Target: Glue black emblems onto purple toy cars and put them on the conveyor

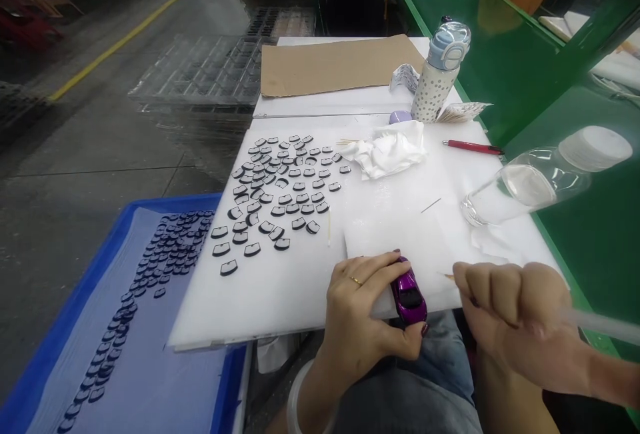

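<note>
My left hand (pixel 367 314) is closed around a small purple toy car (pixel 411 295) at the table's near edge, fingers on its far end and thumb on its near end. The car has a dark window area. To its right, my right hand (pixel 520 317) is closed in a fist, blurred by motion. It grips a slim tool (pixel 447 277) whose tan pointed tip sticks out toward the car, apart from it. A pale, blurred shaft shows behind the fist; I cannot tell the tool's kind. Small dark-edged curved parts (pixel 283 200) lie scattered on the white table's left half.
A blue tray (pixel 131 211) at lower left holds many similar parts. On the table are a crumpled white cloth (pixel 393 151), red pen (pixel 473 147), clear bottle (pixel 530 184), dotted drink bottle (pixel 435 87), cotton swab (pixel 329 227) and cardboard (pixel 335 67). Clear plastic trays (pixel 200 74) stand beyond.
</note>
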`<move>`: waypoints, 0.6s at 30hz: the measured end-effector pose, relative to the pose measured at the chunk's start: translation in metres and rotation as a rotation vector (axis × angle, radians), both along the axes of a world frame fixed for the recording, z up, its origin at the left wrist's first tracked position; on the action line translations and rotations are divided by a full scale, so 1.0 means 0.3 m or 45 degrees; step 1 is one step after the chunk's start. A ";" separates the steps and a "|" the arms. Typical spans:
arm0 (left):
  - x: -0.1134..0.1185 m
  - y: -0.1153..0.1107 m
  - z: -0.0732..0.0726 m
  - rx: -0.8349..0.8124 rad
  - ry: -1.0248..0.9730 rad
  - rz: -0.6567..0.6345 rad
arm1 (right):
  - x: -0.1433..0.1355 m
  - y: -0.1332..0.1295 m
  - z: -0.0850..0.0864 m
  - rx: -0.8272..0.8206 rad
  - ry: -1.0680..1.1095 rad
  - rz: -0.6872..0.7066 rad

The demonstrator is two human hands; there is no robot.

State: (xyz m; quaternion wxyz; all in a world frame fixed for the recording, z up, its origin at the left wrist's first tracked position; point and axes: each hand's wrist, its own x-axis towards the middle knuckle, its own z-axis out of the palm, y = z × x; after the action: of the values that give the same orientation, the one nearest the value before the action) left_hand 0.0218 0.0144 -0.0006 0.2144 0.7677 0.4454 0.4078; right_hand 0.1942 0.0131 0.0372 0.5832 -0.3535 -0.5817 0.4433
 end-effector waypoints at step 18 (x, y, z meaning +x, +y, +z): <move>0.031 -0.011 -0.052 0.222 -0.047 0.090 | 0.049 -0.139 -0.033 0.020 -0.504 0.021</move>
State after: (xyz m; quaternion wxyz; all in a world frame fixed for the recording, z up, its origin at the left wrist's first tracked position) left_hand 0.0310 0.0111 -0.0163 0.1405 0.7597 0.4310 0.4662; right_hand 0.2089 -0.0286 0.0272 0.4565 -0.4244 -0.6914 0.3653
